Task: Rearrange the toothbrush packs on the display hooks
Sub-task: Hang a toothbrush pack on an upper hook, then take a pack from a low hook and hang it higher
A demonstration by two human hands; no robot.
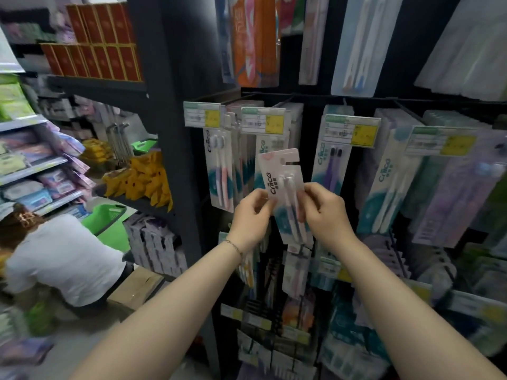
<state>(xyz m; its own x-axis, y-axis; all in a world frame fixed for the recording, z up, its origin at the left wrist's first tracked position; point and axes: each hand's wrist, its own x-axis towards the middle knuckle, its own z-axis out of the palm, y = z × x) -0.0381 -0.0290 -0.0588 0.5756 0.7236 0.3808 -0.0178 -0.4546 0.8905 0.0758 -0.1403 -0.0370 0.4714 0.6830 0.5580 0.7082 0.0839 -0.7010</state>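
Left hand (251,218) and right hand (327,212) share one toothbrush pack (282,171). Each pinches a side edge of the card between thumb and curled fingers, the left on the left edge and the right on the right, at about the same height. The pack is held free in the air in front of the display, not on any peg, at about the level of the hanging packs (219,171). Its long axis is near upright, with the top leaning a little to the left. The hang slot (290,161) is at the top, above both hands, and opens toward the right edge. The pegs lie up and away from the hands. The nearer one seems to sit behind the left price tag (262,120) (the peg itself is hidden by the tag), on the left hand's side. The right price tag (350,130) is further off, on the right hand's side. So the slot must probably rise and go forward to reach a peg. The card is pale pink-white at the top with a dark logo, two slim brushes sit under clear plastic, and teal print covers its lower part.
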